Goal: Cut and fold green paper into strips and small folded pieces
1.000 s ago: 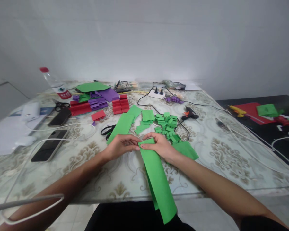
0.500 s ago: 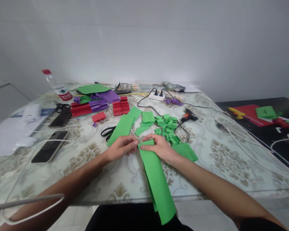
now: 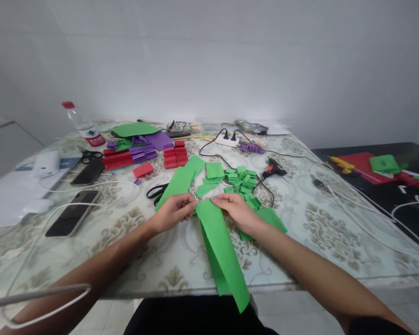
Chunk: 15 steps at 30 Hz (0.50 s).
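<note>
A long sheet of green paper (image 3: 223,251), folded over lengthwise, hangs from my two hands toward the table's front edge, its lower end over my lap. My left hand (image 3: 176,211) pinches its upper left corner between thumb and fingers. On the upper right corner, my right hand (image 3: 235,211) is closed with the thumb on top. Just beyond my left hand lie a green strip (image 3: 181,179) and black-handled scissors (image 3: 156,191), partly under the strip. Past my right hand are a pile of small folded green pieces (image 3: 242,181) and a larger green piece (image 3: 272,219).
A glue gun (image 3: 274,167) and a power strip (image 3: 227,139) with cords lie farther back. Red folded pieces (image 3: 175,156), purple paper (image 3: 158,139) and a bottle (image 3: 87,128) stand at back left. Two phones, one a nearer phone (image 3: 72,213), lie left. White cables (image 3: 356,200) cross the right side.
The top edge of the green sheet has shifted slightly left and its lower end has risen and swung left. The fold gapes wider. My right hand's fingers have moved to the corner.
</note>
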Motion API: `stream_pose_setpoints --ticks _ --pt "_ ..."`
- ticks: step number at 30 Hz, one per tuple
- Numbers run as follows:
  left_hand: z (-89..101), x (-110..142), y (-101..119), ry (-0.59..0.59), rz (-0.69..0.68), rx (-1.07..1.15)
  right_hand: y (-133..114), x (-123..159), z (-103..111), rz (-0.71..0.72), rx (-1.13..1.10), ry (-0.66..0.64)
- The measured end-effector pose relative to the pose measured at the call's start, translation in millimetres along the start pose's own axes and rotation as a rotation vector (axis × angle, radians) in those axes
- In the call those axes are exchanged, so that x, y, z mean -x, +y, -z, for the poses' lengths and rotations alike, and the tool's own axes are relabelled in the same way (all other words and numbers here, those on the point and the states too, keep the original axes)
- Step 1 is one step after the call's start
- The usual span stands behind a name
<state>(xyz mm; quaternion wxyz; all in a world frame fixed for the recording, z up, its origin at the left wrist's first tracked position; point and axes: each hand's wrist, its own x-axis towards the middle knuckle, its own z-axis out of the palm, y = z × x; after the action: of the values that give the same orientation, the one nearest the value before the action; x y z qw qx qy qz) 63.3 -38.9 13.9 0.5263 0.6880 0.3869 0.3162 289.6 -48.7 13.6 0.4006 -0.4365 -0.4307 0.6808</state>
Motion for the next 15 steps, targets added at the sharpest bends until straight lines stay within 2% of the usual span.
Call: stream_pose_setpoints --ticks 5,15 --pt "0.0 0.4 0.8 0.022 -0.025 -0.022 1.0 -0.7 1.0 0.026 -0.017 0.032" --pt "5.5 -1.2 0.1 0.079 -0.025 -0.021 -0.3 1.8 -1.0 -0.037 0.024 -0.046"
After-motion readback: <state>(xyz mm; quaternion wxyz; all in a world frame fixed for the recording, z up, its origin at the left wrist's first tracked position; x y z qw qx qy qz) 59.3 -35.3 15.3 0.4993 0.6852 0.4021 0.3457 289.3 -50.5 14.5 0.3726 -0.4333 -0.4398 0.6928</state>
